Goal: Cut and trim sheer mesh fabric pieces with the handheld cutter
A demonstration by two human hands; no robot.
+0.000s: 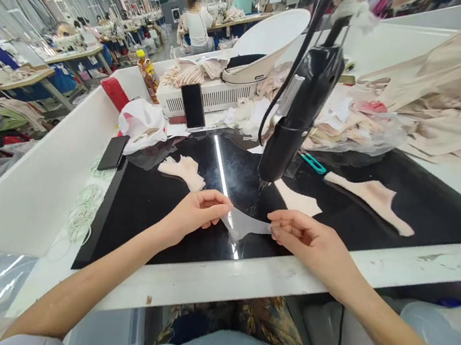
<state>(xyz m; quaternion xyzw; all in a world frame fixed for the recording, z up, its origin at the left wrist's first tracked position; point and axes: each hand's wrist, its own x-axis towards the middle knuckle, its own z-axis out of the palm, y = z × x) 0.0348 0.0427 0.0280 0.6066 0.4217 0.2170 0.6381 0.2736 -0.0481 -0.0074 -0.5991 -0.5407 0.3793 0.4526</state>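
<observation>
A thin, see-through white fabric piece [245, 225] is stretched between my two hands, just above the glossy black work surface [139, 222]. My left hand [202, 212] pinches its left end, while the fingers of my right hand [301, 235] are closed on its right end. Behind the piece hangs a black cylindrical machine head [295, 113], its thin tip pointing down at the surface. Beige cut pieces lie around: a small stack [183, 171] to the left, one piece [298, 199] by the tip, and a longer stack [372, 199] to the right.
Teal-handled snips [313, 162] lie behind the machine head. A propped phone [192, 105], a second dark phone [113, 152], a white plastic bag [144, 127] and pale green cord loops [84, 213] are at the left. Beige fabric [448, 96] heaps at the back right. A person [198, 24] sits beyond.
</observation>
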